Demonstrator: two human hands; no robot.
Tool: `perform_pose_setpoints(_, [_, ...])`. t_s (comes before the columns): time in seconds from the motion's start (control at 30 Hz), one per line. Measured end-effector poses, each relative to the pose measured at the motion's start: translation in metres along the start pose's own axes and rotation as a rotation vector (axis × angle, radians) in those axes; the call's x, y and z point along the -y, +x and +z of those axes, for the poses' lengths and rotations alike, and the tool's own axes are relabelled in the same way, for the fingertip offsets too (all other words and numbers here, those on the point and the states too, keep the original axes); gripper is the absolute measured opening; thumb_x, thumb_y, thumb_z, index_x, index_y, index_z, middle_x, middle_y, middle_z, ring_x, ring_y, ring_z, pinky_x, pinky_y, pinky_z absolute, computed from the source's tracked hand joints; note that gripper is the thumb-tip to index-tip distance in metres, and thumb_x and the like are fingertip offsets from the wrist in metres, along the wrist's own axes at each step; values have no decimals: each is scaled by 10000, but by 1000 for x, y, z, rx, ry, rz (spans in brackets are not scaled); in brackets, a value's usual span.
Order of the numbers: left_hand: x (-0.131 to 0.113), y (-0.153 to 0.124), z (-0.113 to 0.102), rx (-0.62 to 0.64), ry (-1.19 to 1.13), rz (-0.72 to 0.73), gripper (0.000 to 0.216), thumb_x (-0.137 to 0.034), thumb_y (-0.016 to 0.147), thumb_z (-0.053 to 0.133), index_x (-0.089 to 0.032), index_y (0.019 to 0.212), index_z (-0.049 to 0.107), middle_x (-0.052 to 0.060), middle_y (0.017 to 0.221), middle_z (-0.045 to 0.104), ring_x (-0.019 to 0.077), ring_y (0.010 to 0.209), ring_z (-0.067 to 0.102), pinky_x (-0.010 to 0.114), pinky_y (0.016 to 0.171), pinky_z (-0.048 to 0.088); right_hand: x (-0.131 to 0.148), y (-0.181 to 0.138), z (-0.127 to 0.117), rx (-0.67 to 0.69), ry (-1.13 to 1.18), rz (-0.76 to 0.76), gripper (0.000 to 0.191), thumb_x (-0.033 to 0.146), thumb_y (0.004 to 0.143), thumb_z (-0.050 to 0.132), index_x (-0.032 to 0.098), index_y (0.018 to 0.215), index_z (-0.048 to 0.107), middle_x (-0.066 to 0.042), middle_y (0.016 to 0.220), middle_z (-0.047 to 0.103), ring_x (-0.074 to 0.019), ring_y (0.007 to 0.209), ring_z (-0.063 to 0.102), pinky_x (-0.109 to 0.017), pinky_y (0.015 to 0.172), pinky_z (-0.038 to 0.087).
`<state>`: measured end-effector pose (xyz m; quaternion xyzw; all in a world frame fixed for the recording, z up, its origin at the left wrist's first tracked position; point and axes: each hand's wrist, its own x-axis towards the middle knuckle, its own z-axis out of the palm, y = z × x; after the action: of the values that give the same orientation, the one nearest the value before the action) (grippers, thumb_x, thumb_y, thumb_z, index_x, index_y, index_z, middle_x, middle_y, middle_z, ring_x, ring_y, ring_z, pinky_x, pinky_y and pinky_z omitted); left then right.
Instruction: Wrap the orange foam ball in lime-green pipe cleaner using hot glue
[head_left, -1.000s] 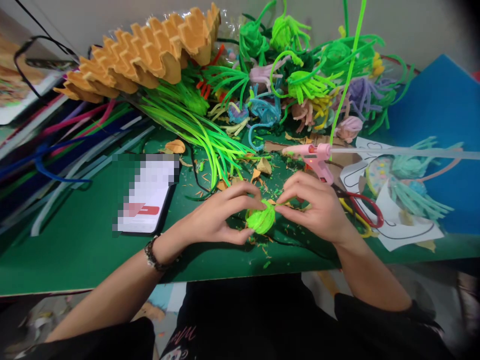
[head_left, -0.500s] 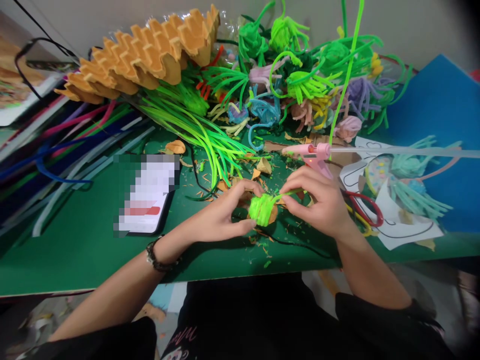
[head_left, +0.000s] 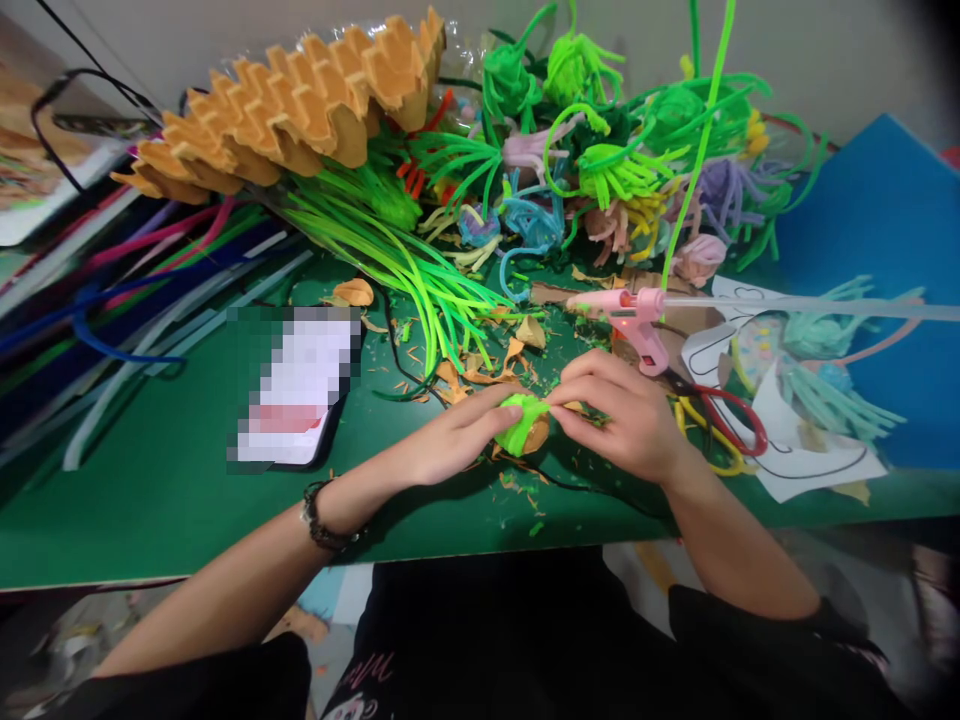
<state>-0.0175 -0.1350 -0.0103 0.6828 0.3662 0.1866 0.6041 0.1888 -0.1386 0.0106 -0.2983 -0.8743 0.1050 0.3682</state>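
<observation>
Both hands meet over the green table (head_left: 165,520) near its front edge. My left hand (head_left: 457,440) grips a small ball of neon-green pipe cleaner wound on an orange core (head_left: 523,428), fingers curled round its left side. My right hand (head_left: 622,415) pinches the ball's top right, fingers pressed together on the green strand. A pink glue gun (head_left: 634,315) lies just behind my right hand, with a long clear glue stick running right.
A phone (head_left: 289,395) lies left of my hands. Red-and-yellow scissors (head_left: 724,425) sit on white paper at the right. Loose green pipe cleaners (head_left: 397,265), a fluted orange paper stack (head_left: 300,100) and several pipe-cleaner flowers (head_left: 600,160) fill the back. Blue board (head_left: 877,210) at right.
The green ball has been turned between the fingers and pressed down lower. My left fingers have closed flatter against it and my right hand pinches closer in.
</observation>
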Motion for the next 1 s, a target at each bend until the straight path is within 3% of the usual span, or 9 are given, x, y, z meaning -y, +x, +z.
perform_pose_setpoints(0.13, [3, -4, 1, 31, 8, 51, 458, -491, 965, 267, -168, 1130, 547, 44, 1000, 620, 176, 945, 572, 322, 915, 457, 0, -1, 1, 6, -18, -12, 47, 126, 862, 568, 169, 854, 586, -15, 807, 568, -108, 758, 573, -236, 679, 495])
perform_pose_setpoints(0.3, [3, -4, 5, 110, -142, -43, 550, -584, 935, 253, -154, 1179, 494, 20, 791, 579, 136, 635, 562, 287, 631, 513, 0, -1, 1, 4, -18, -13, 52, 135, 865, 563, 182, 853, 579, -10, 805, 570, -110, 755, 570, -243, 669, 497])
perform_pose_setpoints(0.47, [2, -3, 3, 56, 27, 26, 401, -483, 935, 331, -193, 1137, 520, 33, 938, 620, 189, 907, 591, 351, 867, 500, 1, -1, 1, 17, -3, -8, 50, 140, 862, 562, 186, 852, 580, -15, 804, 573, -116, 749, 571, -248, 655, 495])
perform_pose_setpoints(0.6, [2, -2, 3, 47, 74, 45, 358, -450, 923, 349, -206, 1127, 512, 20, 910, 631, 189, 898, 598, 337, 840, 511, 0, -2, 2, 28, 10, -2, 45, 150, 869, 554, 188, 860, 577, -17, 806, 568, -116, 739, 564, -247, 649, 493])
perform_pose_setpoints(0.83, [0, -2, 4, 60, 80, 80, 316, -383, 895, 378, -192, 1116, 500, 39, 1054, 618, 188, 996, 579, 326, 913, 474, 0, -3, 4, 38, 12, -19, 44, 143, 866, 557, 181, 851, 572, -20, 813, 564, -115, 748, 560, -246, 668, 490])
perform_pose_setpoints(1.0, [4, -1, 3, 34, 97, 119, 302, -350, 887, 377, -195, 1119, 493, 28, 986, 614, 179, 908, 570, 323, 840, 484, 2, -2, 2, 28, 25, -11, 54, 146, 864, 554, 196, 850, 569, -11, 802, 561, -112, 741, 557, -249, 650, 490])
